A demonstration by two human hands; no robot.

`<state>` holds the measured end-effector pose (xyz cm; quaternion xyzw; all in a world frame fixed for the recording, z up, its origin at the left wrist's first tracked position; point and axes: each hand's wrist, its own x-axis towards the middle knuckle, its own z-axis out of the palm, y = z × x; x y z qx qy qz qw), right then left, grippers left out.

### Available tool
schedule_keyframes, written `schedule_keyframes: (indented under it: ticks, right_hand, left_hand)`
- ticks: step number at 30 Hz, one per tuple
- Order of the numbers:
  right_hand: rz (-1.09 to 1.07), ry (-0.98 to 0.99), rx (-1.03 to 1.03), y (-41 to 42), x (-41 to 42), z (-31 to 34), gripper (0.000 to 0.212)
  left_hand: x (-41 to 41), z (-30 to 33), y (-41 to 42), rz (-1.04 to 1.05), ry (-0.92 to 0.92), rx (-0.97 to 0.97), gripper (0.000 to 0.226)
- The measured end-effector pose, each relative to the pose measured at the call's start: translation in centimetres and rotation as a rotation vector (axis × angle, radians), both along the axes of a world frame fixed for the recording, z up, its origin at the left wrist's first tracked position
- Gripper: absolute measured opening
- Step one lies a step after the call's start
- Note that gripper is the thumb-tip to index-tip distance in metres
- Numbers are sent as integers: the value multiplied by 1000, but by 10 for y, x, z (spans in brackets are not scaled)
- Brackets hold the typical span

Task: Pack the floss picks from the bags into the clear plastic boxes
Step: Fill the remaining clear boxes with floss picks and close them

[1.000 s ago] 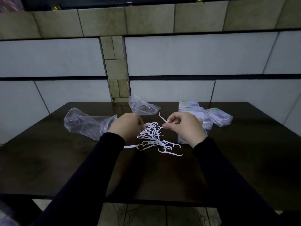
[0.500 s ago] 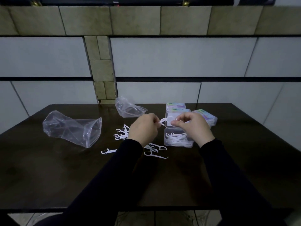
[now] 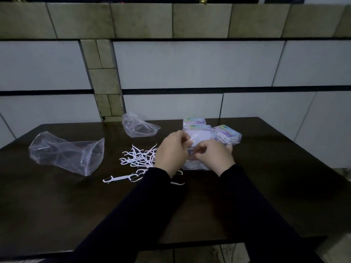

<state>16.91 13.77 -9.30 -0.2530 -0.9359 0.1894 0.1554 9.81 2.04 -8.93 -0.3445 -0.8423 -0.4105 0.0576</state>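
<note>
Since half a second ago I see both hands drop lower and closer together, onto the open clear plastic box [image 3: 197,165] that sat in plain sight below them. The left hand [image 3: 171,151] has its fingers curled, thumb and forefinger pinched near something pale that may be a floss pick; I cannot tell for sure. The right hand [image 3: 215,157] curls its fingers down over the box's mouth; what they hold, if anything, I cannot tell. White picks show through the box's near wall. The loose pile of white plastic floss picks [image 3: 139,158] lies on the dark brown wooden table [image 3: 57,205] just left of the left hand, with one single stray pick [image 3: 117,178] nearer to me. A large crumpled clear plastic bag [image 3: 66,152] lies well to the left, and a smaller clear bag [image 3: 139,127] sits behind the pile. Three closed clear boxes with coloured labels [image 3: 227,136] stand just behind the hands. Black sleeves [image 3: 133,215] cover both arms.
</note>
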Motion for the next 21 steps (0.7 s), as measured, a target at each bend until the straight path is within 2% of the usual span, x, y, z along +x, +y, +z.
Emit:
schedule_keyframes:
  ticks: [3,7,11,17,21]
  right_hand:
    - [-28,-37,4,3,4,5,31]
    - [-36,-42,-117,18,17,11,37]
    - [41,-165,-245,26,27,9,71]
    - [55,-178,-203,25,33,8,78]
    - [35,-182,-226,24,31,7,81]
  left_hand:
    - [2,-8,4,-12,14,-48,4]
    - [0,-13,6,-22,55,-112,9]
    - [1,-13,6,-35,159,-178,11]
    - [-3,-15,6,-76,241,-244,18]
    - [-13,-7,-5,-14,295,-311,20]
